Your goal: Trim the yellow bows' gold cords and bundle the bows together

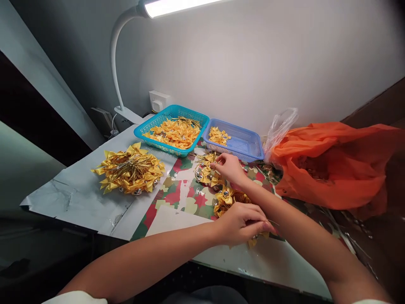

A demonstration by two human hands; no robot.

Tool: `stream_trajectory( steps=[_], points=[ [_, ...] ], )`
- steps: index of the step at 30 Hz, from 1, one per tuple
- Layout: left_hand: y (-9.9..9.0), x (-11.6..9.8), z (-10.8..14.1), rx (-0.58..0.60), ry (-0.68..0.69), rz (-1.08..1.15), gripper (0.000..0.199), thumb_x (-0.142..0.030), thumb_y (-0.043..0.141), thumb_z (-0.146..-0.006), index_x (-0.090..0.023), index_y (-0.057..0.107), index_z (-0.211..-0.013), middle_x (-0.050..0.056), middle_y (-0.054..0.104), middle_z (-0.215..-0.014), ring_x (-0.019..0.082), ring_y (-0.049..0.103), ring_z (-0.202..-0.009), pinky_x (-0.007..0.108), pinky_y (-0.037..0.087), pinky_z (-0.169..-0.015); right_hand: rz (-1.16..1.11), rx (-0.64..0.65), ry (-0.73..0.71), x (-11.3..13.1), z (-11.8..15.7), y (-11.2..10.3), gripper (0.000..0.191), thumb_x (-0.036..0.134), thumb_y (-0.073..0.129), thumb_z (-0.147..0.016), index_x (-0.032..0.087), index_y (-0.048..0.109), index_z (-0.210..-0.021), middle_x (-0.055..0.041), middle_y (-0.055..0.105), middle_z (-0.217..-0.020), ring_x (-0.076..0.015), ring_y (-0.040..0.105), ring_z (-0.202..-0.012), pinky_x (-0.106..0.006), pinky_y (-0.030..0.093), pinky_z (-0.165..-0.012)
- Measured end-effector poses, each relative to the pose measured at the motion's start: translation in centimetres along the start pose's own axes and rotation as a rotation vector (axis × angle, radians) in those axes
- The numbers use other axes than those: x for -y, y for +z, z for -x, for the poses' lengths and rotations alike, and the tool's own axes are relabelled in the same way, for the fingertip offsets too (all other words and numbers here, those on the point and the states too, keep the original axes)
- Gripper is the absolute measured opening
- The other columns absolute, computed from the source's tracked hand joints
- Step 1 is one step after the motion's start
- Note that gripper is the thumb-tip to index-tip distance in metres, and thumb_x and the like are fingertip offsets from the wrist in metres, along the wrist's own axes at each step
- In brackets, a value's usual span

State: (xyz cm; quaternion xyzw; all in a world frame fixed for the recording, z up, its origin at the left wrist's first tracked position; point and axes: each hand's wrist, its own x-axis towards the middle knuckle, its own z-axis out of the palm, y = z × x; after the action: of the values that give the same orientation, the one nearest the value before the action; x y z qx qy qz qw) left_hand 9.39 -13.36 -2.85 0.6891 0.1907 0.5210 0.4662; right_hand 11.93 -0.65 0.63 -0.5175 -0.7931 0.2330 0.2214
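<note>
My left hand [238,223] is closed in a pinch, and a thin gold wire stem sticks out past its fingertips. Beneath that hand lies a bunch of yellow ribbon flowers [226,198] with silver bells, partly covered by the hand. Farther back, my right hand [230,166] pinches at the wire end of a yellow ribbon flower in a small heap [205,173] of belled flowers. Its fingertips hide the exact grip. A large round bundle of yellow ribbon flowers [129,169], gold stems gathered in the middle, rests on the left of the table.
Behind the heap stands a teal basket [139,134] full of yellow flowers. A blue-purple basket [247,145] beside it holds a few. An orange bag [332,169] bulges at the right. A white lamp [115,63] arches over the table [76,190], with a patterned sheet [171,198] on top.
</note>
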Motion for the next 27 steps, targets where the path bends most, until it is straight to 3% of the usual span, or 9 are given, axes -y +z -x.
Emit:
stream_trajectory(
  steps=[3,8,13,15,20,27],
  points=[
    [0.0,-0.1,0.0,-0.006,0.008,0.014,0.032,-0.027,0.053,-0.095,-0.009,0.078,-0.089,0.013,0.072,-0.081,0.017,0.067,-0.074,0.025,0.053,-0.071,0.039,-0.037,-0.056,-0.4,-0.3,0.1,0.010,0.010,0.060,-0.070,0.018,0.058,-0.064,-0.0029,0.065,-0.070,-0.0175,0.057,-0.068,-0.029,0.040,-0.066],
    [0.1,-0.1,0.0,-0.014,0.012,0.030,0.030,-0.026,0.055,-0.094,-0.008,0.078,-0.089,0.013,0.072,-0.081,0.017,0.067,-0.073,0.024,0.052,-0.069,0.052,-0.110,-0.209,-0.8,-0.7,0.5,0.005,0.015,0.058,-0.072,0.019,0.058,-0.070,-0.0084,0.064,-0.089,-0.0243,0.057,-0.089,-0.037,0.043,-0.084],
    [0.1,0.0,0.0,-0.026,0.011,0.036,0.034,-0.031,0.054,-0.094,-0.009,0.078,-0.088,0.013,0.072,-0.081,0.017,0.066,-0.073,0.024,0.052,-0.069,0.007,-0.064,-0.396,-1.0,-2.3,1.2,0.011,0.010,0.055,-0.070,0.020,0.053,-0.070,-0.0117,0.062,-0.109,-0.0258,0.055,-0.109,-0.040,0.042,-0.096],
    [0.1,0.0,-0.1,-0.023,0.009,0.039,0.035,-0.033,0.054,-0.094,-0.009,0.078,-0.088,0.013,0.072,-0.080,0.017,0.066,-0.073,0.025,0.052,-0.070,0.004,-0.019,-0.462,-1.2,-3.0,1.4,0.015,0.006,0.051,-0.068,0.021,0.051,-0.069,-0.0095,0.065,-0.104,-0.0236,0.058,-0.105,-0.037,0.043,-0.093],
    [0.2,0.1,0.0,-0.031,-0.010,0.045,0.035,-0.034,0.055,-0.094,-0.009,0.079,-0.088,0.012,0.070,-0.078,0.016,0.064,-0.070,0.024,0.051,-0.067,0.056,0.026,-0.519,-1.4,-4.2,1.2,0.019,0.004,0.044,-0.067,0.021,0.050,-0.070,-0.0039,0.063,-0.075,-0.0189,0.058,-0.075,-0.030,0.045,-0.072],
    [0.3,0.5,0.0,-0.037,0.001,0.046,0.031,-0.027,0.056,-0.092,-0.007,0.079,-0.087,0.013,0.070,-0.077,0.016,0.063,-0.069,0.024,0.050,-0.066,0.187,0.036,-0.571,-2.0,-4.1,0.3,0.031,0.002,0.047,-0.063,0.017,0.059,-0.088,-0.0079,0.068,-0.090,-0.0210,0.059,-0.083,-0.029,0.044,-0.075]
  ],
)
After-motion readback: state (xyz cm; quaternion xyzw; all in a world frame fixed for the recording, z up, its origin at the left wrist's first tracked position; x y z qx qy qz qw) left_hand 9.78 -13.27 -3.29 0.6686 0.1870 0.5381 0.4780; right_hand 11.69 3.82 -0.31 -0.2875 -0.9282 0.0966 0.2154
